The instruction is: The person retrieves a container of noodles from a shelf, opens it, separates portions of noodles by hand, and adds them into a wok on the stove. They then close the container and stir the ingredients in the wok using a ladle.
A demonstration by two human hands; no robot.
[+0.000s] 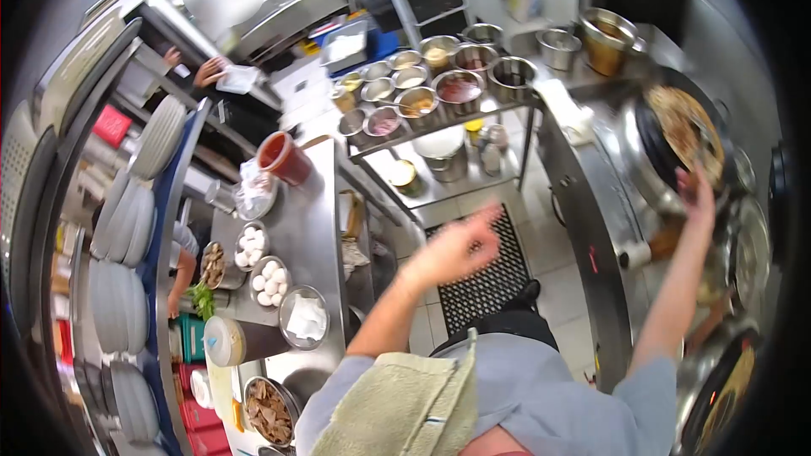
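My right hand (697,192) is at the near edge of a round cooking surface (652,139) on the right. Its fingers are closed around the handle of a metal utensil (702,142), whose exact kind is hard to make out. The utensil reaches over a browned flatbread or pancake-like food (680,122). My left hand (465,245) hangs in the air above the black floor mat (473,287), slightly blurred. Its index finger points forward, thumb apart, and nothing is in it. A light green towel (414,397) lies over my left shoulder.
Steel containers of ingredients (460,89) crowd a stand ahead. On the left counter (317,203) are bowls of eggs (270,282), a red-brown bucket (285,158) and a tall container (232,342). Stacked plates (118,308) fill the left shelf. Other people's hands (209,72) show beyond it.
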